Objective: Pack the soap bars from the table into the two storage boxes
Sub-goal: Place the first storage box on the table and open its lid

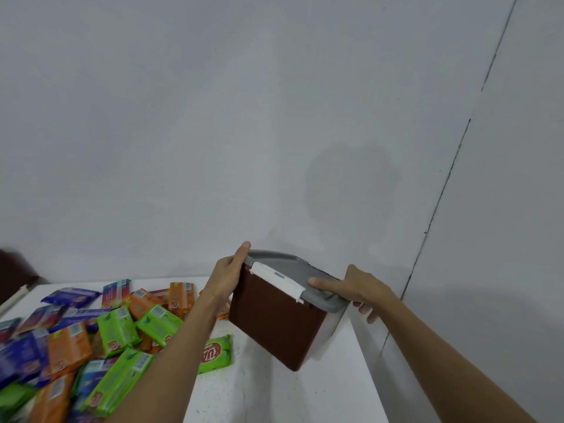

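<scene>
A brown storage box (274, 325) with a grey lid (290, 267) and a white latch (277, 280) is tilted above the table's right end. My left hand (227, 274) grips its left upper edge, thumb up along the lid corner. My right hand (358, 288) holds the lid's right side, thumb on top and fingers under the rim. A heap of wrapped soap bars (76, 340) in green, orange and blue covers the table's left part. One green soap bar (215, 354) lies apart, close below the box.
The white table (290, 395) ends at a right edge near the box, with the grey wall (274, 117) behind. A dark brown object (15, 276) shows at the far left edge.
</scene>
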